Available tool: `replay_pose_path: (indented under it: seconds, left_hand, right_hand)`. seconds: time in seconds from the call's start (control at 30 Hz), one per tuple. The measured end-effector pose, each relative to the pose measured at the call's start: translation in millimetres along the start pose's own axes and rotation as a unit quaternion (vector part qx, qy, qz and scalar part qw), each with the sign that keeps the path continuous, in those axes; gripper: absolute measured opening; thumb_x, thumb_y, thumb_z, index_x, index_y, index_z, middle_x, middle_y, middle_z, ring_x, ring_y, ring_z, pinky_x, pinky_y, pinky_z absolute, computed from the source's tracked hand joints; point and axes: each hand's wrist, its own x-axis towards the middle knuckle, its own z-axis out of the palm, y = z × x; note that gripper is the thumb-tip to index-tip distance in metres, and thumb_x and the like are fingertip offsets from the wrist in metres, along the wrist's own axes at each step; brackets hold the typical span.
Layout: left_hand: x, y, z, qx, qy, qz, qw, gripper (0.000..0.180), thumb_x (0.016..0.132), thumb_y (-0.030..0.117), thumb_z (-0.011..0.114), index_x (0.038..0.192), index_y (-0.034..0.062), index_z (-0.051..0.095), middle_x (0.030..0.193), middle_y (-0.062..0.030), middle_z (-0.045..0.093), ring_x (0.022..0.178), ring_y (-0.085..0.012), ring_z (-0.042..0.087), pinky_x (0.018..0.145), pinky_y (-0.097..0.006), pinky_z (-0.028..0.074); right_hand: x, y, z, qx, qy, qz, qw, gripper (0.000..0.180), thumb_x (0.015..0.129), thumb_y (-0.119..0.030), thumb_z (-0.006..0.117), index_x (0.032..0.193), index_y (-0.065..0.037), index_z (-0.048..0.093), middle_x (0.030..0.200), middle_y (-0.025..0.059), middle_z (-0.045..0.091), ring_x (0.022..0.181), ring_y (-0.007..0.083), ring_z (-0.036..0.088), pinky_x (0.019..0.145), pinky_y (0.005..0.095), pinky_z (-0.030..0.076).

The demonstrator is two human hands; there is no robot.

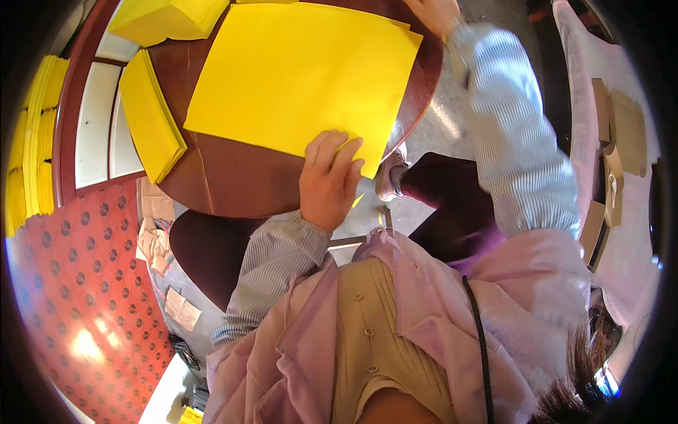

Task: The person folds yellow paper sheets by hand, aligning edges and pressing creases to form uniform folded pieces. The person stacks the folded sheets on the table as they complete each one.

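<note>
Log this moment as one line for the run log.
left hand: pressing near edge of yellow sheet | right hand: at far edge | sheet flat on round table | yellow stack beside

We see a bright yellow sheet [300, 74] on a dark reddish-brown round table [226, 180], yellow stacks [148, 113] at nine o'clock, grey-and-white striped sleeves [519, 152], a pale lilac garment [424, 311], and a red mat with dark dots [85, 283] at seven o'clock.

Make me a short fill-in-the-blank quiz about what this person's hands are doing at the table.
1. The large sheet of paper on the table is ____ in colour.
2. The left hand presses the sheet's ____ edge.
3. The round table is dark ____.
4. The right hand reaches the sheet's ____ corner.

Missing words: yellow; near; brown; far
</note>
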Motion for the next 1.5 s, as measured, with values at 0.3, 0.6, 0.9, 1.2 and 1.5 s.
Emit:
replay_pose_path:
  seconds: [0.3,0.6,0.9,1.2,1.5]
  left_hand:
    - [0,-3,-5,-0.007,-0.011,0.022,1.0,0.033,0.092,0.002,0.068,0.126,0.0041,0.067,0.125,-0.0157,0.062,0.122,-0.0394,0.058,0.102,-0.047,0.052]
    - [-7,9,-12,-0.067,-0.001,0.006,0.998,0.048,0.093,-0.012,0.049,0.137,0.005,0.061,0.129,-0.0197,0.066,0.127,-0.0387,0.062,0.107,-0.046,0.052]
    - [-15,2,-13,-0.189,-0.046,-0.104,0.975,0.059,0.092,-0.014,0.042,0.145,0.0072,0.055,0.125,-0.0193,0.069,0.121,-0.0336,0.068,0.108,-0.04,0.051]
    - [-15,-13,-16,-0.203,-0.05,-0.092,0.974,0.051,0.093,-0.007,0.048,0.142,0.0064,0.057,0.123,-0.0151,0.073,0.117,-0.0302,0.07,0.105,-0.038,0.053]
    - [-14,-16,-12,-0.209,-0.044,-0.098,0.972,0.046,0.092,-0.003,0.064,0.136,0.0065,0.06,0.122,-0.0128,0.073,0.115,-0.0266,0.073,0.098,-0.036,0.057]
  right_hand:
    - [-186,-163,-97,0.287,-0.121,-0.088,0.946,0.04,0.076,0.005,0.07,0.112,-0.012,0.075,0.12,0.003,0.073,0.118,0.0282,0.064,0.104,0.0438,0.047]
    - [-193,-171,-92,0.184,-0.126,-0.142,0.964,0.05,0.072,0.007,0.073,0.117,-0.015,0.072,0.125,-0.0006,0.07,0.123,0.0223,0.062,0.109,0.0444,0.041]
    - [-202,-179,-93,0.24,-0.102,-0.11,0.959,0.036,0.078,-0.003,0.08,0.113,-0.011,0.073,0.121,0.0002,0.071,0.115,0.0261,0.064,0.099,0.0417,0.05]
    - [-198,-173,-81,0.349,-0.11,-0.059,0.929,0.02,0.089,-0.007,0.079,0.108,-0.007,0.078,0.112,0.0059,0.075,0.108,0.0278,0.066,0.095,0.0406,0.053]
    - [-197,-170,-71,0.425,-0.126,0.052,0.895,0.014,0.092,-0.01,0.08,0.105,-0.007,0.08,0.108,0.0043,0.078,0.104,0.022,0.067,0.089,0.0356,0.055]
